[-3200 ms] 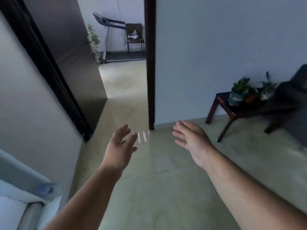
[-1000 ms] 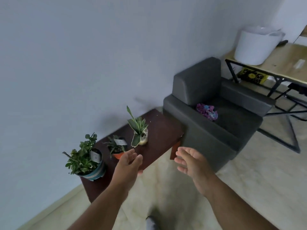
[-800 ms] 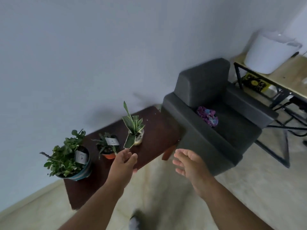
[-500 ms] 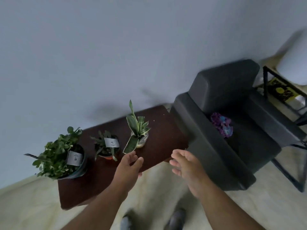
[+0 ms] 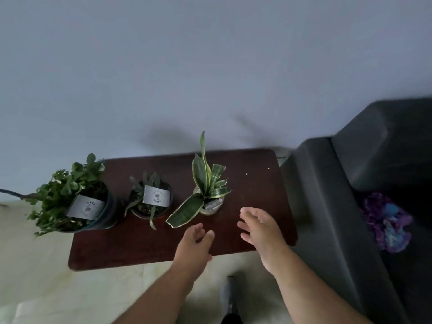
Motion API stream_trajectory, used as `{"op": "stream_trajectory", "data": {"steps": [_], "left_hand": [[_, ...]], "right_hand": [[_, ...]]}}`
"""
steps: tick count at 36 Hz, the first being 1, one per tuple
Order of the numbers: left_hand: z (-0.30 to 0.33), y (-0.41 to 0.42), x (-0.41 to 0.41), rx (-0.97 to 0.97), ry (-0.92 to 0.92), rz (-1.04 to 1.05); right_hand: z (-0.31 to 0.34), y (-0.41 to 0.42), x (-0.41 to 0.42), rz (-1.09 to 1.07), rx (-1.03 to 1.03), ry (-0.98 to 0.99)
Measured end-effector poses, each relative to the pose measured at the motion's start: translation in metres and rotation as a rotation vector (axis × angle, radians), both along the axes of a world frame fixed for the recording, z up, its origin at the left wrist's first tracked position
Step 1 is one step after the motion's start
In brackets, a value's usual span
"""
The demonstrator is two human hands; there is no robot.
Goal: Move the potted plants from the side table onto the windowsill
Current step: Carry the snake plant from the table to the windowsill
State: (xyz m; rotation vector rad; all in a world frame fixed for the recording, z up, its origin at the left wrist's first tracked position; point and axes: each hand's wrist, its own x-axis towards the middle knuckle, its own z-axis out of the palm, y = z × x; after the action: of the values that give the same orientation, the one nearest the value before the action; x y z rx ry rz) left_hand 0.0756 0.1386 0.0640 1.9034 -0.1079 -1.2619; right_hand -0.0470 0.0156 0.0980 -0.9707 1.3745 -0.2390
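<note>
Three potted plants stand in a row on the dark brown side table against the wall. At the left is a bushy leafy plant in a dark pot with a label. In the middle is a small plant with a white label. At the right is a snake plant in a pale pot, one leaf drooping forward. My left hand hovers just in front of the snake plant, fingers apart, holding nothing. My right hand is open to the plant's right, apart from it. The windowsill is not in view.
A dark grey armchair stands right against the table's right end, with a purple and blue bundle on its seat. A plain wall rises behind the table. Pale tiled floor lies in front, and my shoe shows below.
I have come closer and now look straight down on the table. Both hands have moved forward over the table's front edge towards the snake plant, still open and holding nothing.
</note>
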Motion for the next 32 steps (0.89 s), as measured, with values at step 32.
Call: {"op": "stream_trajectory", "data": {"steps": [32], "left_hand": [[-0.127,-0.046,0.023,-0.168,-0.181,0.013]], "right_hand": [[-0.155,-0.069,0.043,0.369,-0.039,-0.088]]}}
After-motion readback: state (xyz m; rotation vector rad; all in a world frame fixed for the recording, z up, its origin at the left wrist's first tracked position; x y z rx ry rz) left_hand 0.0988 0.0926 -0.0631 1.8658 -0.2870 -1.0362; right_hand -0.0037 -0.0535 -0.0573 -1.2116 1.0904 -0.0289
